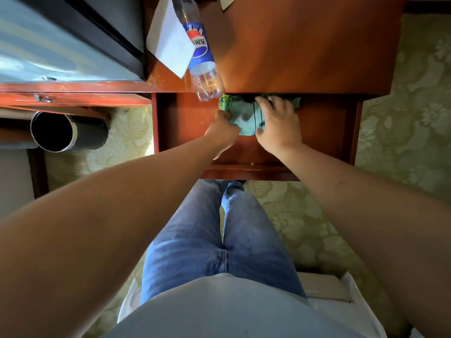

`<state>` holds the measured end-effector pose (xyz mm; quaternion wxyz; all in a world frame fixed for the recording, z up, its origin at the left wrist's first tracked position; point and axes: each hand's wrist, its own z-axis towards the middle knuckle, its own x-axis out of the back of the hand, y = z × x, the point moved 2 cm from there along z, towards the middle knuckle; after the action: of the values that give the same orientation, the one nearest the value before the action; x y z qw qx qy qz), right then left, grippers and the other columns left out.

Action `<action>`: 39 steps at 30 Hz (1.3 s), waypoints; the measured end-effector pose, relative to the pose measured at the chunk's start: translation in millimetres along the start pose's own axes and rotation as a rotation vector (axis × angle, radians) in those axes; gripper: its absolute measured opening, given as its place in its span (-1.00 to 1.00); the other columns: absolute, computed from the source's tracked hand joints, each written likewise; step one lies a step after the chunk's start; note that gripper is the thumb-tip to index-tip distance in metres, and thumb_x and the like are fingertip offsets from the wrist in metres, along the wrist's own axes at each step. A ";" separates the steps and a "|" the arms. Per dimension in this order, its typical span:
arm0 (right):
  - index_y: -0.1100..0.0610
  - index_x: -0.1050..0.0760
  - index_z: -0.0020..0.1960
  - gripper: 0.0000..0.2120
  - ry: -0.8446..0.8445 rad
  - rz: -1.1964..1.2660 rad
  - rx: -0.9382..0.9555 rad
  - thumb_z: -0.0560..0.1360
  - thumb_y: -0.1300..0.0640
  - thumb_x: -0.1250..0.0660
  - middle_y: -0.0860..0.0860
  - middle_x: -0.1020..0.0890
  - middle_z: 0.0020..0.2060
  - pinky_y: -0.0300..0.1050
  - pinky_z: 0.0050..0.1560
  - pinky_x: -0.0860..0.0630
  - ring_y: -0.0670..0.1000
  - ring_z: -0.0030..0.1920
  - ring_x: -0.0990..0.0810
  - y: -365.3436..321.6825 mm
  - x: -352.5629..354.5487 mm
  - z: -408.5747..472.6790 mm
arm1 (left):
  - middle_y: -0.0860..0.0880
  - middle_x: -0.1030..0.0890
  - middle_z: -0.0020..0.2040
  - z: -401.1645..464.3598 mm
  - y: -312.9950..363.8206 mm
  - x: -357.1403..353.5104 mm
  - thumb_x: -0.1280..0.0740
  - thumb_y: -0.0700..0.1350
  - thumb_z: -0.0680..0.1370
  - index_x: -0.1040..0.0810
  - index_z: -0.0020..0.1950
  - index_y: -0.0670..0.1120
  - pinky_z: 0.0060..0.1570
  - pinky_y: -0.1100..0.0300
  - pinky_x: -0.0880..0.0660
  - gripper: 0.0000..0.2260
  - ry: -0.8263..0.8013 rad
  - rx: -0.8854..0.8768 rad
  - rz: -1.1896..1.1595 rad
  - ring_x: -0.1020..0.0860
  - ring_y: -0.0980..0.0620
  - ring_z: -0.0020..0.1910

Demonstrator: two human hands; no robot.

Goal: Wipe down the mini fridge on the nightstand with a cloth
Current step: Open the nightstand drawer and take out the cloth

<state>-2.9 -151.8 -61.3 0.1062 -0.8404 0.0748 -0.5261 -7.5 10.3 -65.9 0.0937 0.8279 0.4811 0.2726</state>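
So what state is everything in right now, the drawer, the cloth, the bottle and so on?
Drawer: pulled open.
Green cloth: crumpled in the drawer, held by both hands.
Left hand: pinching the cloth's left edge.
Right hand: fingers curled over the cloth.
Pepsi bottle: upright on the desk, nearly empty.
Mini fridge: door shut.
Bin: upright on the floor.

One cloth [246,115], one bottle [201,57], two hands [223,126]
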 end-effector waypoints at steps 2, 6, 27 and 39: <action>-0.02 -0.26 0.54 -0.28 -0.012 -0.087 0.033 0.45 0.05 -0.47 0.06 -0.42 0.39 0.14 0.37 -0.33 0.22 0.42 -0.31 -5.4 -5.4 6.4 | -0.11 -0.59 -0.07 1.2 -1.8 -0.1 -0.27 -0.10 0.58 -0.37 0.32 -0.06 -0.09 0.01 -0.66 -0.69 0.008 0.005 0.043 -0.59 -0.07 -0.18; 0.01 -0.45 0.36 -0.48 -0.089 -0.245 -0.028 0.43 0.02 -0.48 0.10 -0.50 0.26 0.12 0.28 -0.32 0.25 0.28 -0.38 -11.8 -7.1 14.7 | -0.07 -0.68 -0.21 -18.0 -3.9 -8.3 -0.21 -0.05 0.70 -0.52 0.16 -0.15 -0.44 0.30 -0.48 -0.80 -0.398 0.192 0.173 -0.60 0.09 -0.42; 0.03 -0.43 -0.23 -0.86 -0.748 0.354 -0.214 0.34 -0.04 -0.24 0.07 -0.47 -0.29 0.02 -0.23 -0.31 0.07 -0.30 -0.42 -6.6 80.9 -34.2 | -0.04 -0.53 0.36 -56.7 -31.1 5.2 -0.28 0.11 0.57 -0.53 0.39 0.03 0.28 -0.06 -0.51 -0.59 -0.445 -0.220 1.194 -0.53 -0.12 0.27; -0.22 0.34 0.58 -0.05 -0.642 0.232 -0.350 0.37 -0.04 -0.17 0.10 -0.60 -0.05 -0.05 -0.39 -0.38 0.01 -0.43 -0.45 -6.7 57.4 -30.7 | -0.12 0.20 0.67 -33.1 -20.6 44.9 -0.30 -0.02 0.58 -0.29 0.58 0.05 0.58 -0.16 -0.07 -0.44 0.002 -0.353 1.117 0.12 -0.18 0.65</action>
<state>-5.5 -162.0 3.4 0.0382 -0.9538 0.2211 -0.1997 -23.4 55.5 -30.6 0.0718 0.9276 -0.0809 0.3575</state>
